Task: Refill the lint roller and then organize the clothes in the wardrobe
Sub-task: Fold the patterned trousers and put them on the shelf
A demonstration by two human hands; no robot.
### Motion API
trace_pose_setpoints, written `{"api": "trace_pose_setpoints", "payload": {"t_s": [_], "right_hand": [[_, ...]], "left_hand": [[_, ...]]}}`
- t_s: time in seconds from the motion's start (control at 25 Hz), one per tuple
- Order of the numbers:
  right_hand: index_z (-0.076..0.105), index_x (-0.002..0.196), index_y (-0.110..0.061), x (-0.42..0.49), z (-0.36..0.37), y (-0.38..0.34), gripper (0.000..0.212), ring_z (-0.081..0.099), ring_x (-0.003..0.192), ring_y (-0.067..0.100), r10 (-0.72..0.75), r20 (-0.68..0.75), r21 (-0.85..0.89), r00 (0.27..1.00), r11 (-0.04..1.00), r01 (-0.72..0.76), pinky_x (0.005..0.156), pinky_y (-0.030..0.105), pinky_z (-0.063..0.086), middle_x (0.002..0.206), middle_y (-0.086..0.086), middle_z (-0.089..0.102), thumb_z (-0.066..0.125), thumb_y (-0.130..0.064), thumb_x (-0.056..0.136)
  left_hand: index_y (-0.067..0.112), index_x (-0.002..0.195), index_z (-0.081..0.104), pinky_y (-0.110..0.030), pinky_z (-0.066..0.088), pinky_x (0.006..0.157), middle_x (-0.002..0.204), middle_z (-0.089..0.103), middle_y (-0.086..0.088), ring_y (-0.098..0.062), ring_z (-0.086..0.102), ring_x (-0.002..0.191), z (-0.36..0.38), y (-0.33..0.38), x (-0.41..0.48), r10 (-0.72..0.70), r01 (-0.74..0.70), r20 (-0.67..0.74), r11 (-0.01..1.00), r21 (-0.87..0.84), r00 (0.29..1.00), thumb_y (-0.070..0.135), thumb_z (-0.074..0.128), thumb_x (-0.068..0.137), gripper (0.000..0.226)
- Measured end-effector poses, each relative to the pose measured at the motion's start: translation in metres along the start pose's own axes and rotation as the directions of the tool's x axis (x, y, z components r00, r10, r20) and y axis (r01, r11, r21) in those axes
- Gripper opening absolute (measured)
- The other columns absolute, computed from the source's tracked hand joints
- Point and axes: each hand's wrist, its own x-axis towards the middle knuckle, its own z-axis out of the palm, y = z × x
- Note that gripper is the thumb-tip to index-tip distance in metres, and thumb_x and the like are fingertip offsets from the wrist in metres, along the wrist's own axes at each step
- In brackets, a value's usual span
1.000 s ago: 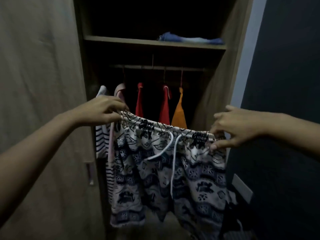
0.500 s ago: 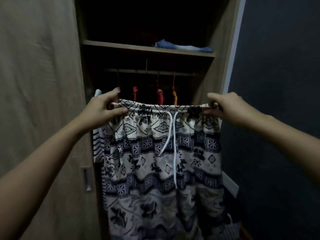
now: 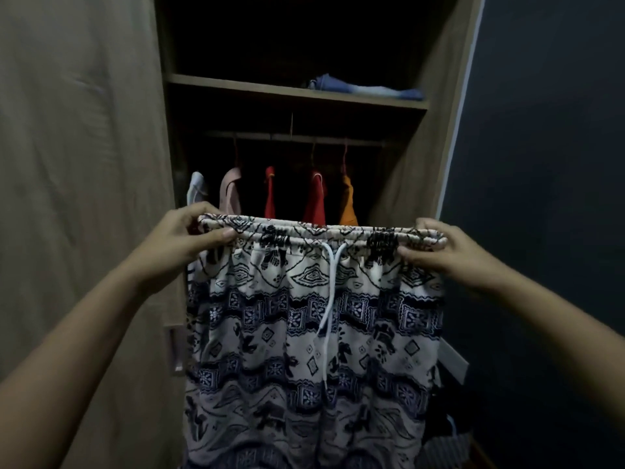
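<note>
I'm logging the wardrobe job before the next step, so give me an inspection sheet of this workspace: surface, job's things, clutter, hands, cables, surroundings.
Surface: the wooden shelf carries a folded blue garment.
Job's things: the patterned bottoms, with a white drawstring, are held spread by the waistband in front of the open wardrobe. Hanging clothes in white, pink, red and orange are on the rail. No lint roller seen.
Clutter: dark items low at the right, too dim to identify.
Hands: the left hand pinches the waistband's left end and the right hand pinches its right end.
Cables: nothing seen.
Surroundings: wardrobe door at the left, dark wall at the right.
</note>
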Motion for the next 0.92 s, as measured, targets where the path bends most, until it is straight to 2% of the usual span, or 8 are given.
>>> {"api": "trace_pose_setpoints", "payload": {"t_s": [0.08, 0.2, 0.28, 0.4, 0.52, 0.68, 0.8, 0.92], "right_hand": [[0.052, 0.063, -0.022, -0.004, 0.005, 0.007, 0.026, 0.059, 0.066, 0.007, -0.034, -0.012, 0.187, 0.999, 0.982, 0.035, 0.061, 0.016, 0.050, 0.065, -0.004, 0.058, 0.078, -0.027, 0.065], [0.064, 0.090, -0.016, 0.003, 0.010, 0.021, 0.037, 0.070, 0.085, 0.020, 0.058, -0.066, 0.264, 0.996, 0.964, -0.038, 0.075, 0.028, 0.057, 0.090, 0.008, 0.074, 0.079, -0.035, 0.062], [0.065, 0.098, -0.009, 0.011, 0.020, 0.026, 0.034, 0.069, 0.092, 0.028, 0.203, -0.122, 0.252, 0.972, 0.953, -0.167, 0.074, 0.033, 0.057, 0.092, 0.012, 0.074, 0.073, -0.030, 0.072], [0.063, 0.083, -0.008, 0.026, 0.040, 0.032, 0.012, 0.065, 0.086, 0.024, 0.446, -0.263, 0.298, 0.856, 0.881, -0.367, 0.057, 0.022, 0.049, 0.077, 0.006, 0.068, 0.066, -0.019, 0.083], [0.062, 0.105, 0.008, 0.046, 0.060, 0.031, 0.027, 0.062, 0.080, 0.022, 0.516, -0.232, 0.516, 0.824, 0.784, -0.346, 0.070, 0.029, 0.052, 0.089, 0.016, 0.065, 0.063, -0.011, 0.086], [0.064, 0.084, -0.005, 0.054, 0.076, 0.018, 0.013, 0.058, 0.060, 0.009, 0.419, -0.132, 0.452, 0.898, 0.832, -0.322, 0.060, 0.018, 0.049, 0.072, 0.008, 0.061, 0.057, -0.013, 0.090], [0.064, 0.107, -0.005, 0.047, 0.077, 0.015, 0.034, 0.061, 0.096, 0.013, 0.329, -0.003, 0.435, 0.944, 0.851, -0.295, 0.090, 0.025, 0.048, 0.099, 0.004, 0.068, 0.043, -0.029, 0.097], [0.063, 0.116, -0.017, 0.046, 0.067, 0.018, 0.059, 0.042, 0.126, 0.018, 0.297, 0.077, 0.394, 0.952, 0.868, -0.303, 0.110, 0.033, 0.028, 0.139, 0.007, 0.048, 0.021, -0.052, 0.096]], "left_hand": [[0.019, 0.078, 0.064, -0.024, 0.053, 0.060, 0.073, 0.065, -0.004, -0.016, 0.062, 0.067, -0.003, 0.000, -0.006, 0.012, -0.009, 0.062, 0.998, -0.060, 0.998, 0.046, 0.084, 0.055, 0.040], [0.013, 0.075, 0.054, -0.018, 0.046, 0.046, 0.061, 0.059, -0.002, -0.011, 0.055, 0.051, 0.002, -0.007, 0.000, -0.080, 0.091, 0.065, 0.979, -0.180, 0.995, 0.019, 0.076, 0.073, 0.023], [0.004, 0.086, 0.058, -0.018, 0.047, 0.043, 0.059, 0.063, -0.006, -0.014, 0.058, 0.050, 0.016, -0.021, 0.012, -0.279, 0.270, -0.003, 0.932, -0.242, 0.960, 0.011, 0.070, 0.078, 0.015], [-0.008, 0.091, 0.062, -0.026, 0.054, 0.045, 0.059, 0.070, -0.011, -0.020, 0.068, 0.053, 0.056, -0.033, 0.027, -0.523, 0.451, -0.061, 0.783, -0.429, 0.850, 0.002, 0.063, 0.084, 0.012], [-0.009, 0.088, 0.064, -0.024, 0.055, 0.048, 0.059, 0.070, -0.010, -0.016, 0.067, 0.052, 0.104, -0.019, 0.034, -0.422, 0.356, -0.051, 0.818, -0.452, 0.905, -0.002, 0.058, 0.087, 0.009], [-0.007, 0.096, 0.065, -0.031, 0.057, 0.068, 0.081, 0.070, -0.017, -0.023, 0.068, 0.070, 0.139, -0.002, 0.033, -0.293, 0.288, 0.039, 0.894, -0.342, 0.955, 0.002, 0.053, 0.091, 0.016], [-0.003, 0.100, 0.066, -0.029, 0.056, 0.071, 0.089, 0.070, -0.018, -0.022, 0.068, 0.075, 0.142, -0.001, 0.032, -0.243, 0.250, 0.062, 0.913, -0.323, 0.968, 0.006, 0.051, 0.093, 0.019], [0.006, 0.104, 0.070, -0.023, 0.055, 0.078, 0.097, 0.073, -0.012, -0.019, 0.070, 0.089, 0.138, 0.002, 0.029, -0.147, 0.166, 0.090, 0.949, -0.268, 0.985, 0.021, 0.059, 0.091, 0.023]]}}
